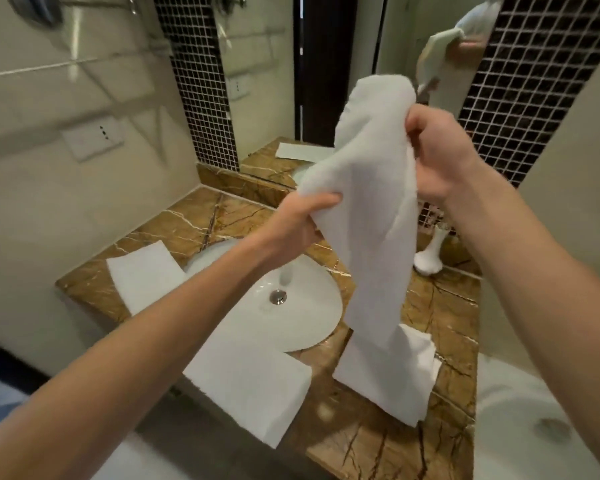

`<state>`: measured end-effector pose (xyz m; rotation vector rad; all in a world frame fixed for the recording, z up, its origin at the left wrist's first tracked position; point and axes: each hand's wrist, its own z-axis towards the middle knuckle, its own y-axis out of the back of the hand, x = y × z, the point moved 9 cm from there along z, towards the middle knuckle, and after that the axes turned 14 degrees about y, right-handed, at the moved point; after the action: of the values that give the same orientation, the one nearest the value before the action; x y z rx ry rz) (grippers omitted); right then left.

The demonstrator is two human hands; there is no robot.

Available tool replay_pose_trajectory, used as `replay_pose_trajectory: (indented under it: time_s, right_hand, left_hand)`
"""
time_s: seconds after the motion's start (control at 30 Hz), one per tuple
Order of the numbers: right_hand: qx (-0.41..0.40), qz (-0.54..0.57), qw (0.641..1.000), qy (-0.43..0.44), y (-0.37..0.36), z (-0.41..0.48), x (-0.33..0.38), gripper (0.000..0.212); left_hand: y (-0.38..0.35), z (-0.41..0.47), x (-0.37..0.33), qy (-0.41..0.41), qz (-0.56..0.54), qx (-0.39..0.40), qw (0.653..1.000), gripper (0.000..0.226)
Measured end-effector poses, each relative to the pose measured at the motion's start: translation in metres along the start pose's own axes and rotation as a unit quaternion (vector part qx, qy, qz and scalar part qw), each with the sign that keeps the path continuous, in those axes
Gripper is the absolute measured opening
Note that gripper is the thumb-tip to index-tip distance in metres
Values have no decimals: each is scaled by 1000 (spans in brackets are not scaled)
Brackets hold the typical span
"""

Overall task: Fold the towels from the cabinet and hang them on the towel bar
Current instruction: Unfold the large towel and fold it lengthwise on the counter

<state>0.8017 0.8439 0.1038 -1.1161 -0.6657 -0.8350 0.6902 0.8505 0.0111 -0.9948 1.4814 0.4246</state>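
A white towel (371, 188) hangs in the air above the sink, held by both hands. My left hand (291, 226) grips its lower left edge. My right hand (440, 154) grips its upper right part, with a bunch of cloth rising above the fingers. The towel's tail drops down toward the counter. Three more white towels lie flat on the brown marble counter (440, 320): one folded at the left (142, 275), one at the front edge over the sink rim (253, 379), one at the right (392, 375) under the hanging tail. No towel bar is plainly in view.
A white round sink (302, 306) with a metal drain sits in the counter. A white vase (430, 258) stands at the back right. A mirror (326, 64) covers the wall behind. A wall socket (94, 136) is on the left wall, and a white rounded fixture (520, 420) at the bottom right.
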Motion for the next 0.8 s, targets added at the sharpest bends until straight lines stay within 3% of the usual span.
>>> replay_pose_trajectory:
  time_s: [0.07, 0.17, 0.27, 0.43, 0.67, 0.8]
  right_hand:
    - [44, -2, 999, 18, -25, 10, 10, 46]
    - [72, -8, 996, 48, -48, 27, 22, 44]
    - [89, -3, 995, 50, -66, 43, 29, 35]
    - [124, -34, 990, 64, -99, 61, 40, 45]
    - [89, -86, 992, 36, -121, 80, 38, 18]
    - [91, -127, 988, 16, -138, 86, 34, 14]
  left_hand:
    - [7, -13, -37, -32, -12, 3, 999, 38]
    - [19, -33, -82, -73, -22, -26, 997, 32]
    - [33, -51, -123, -110, -31, -83, 990, 38]
    - [45, -79, -176, -149, -35, -131, 980, 45]
    - [62, -114, -229, -194, -3, -179, 965, 34]
    - [67, -138, -254, -222, 14, -184, 957, 31]
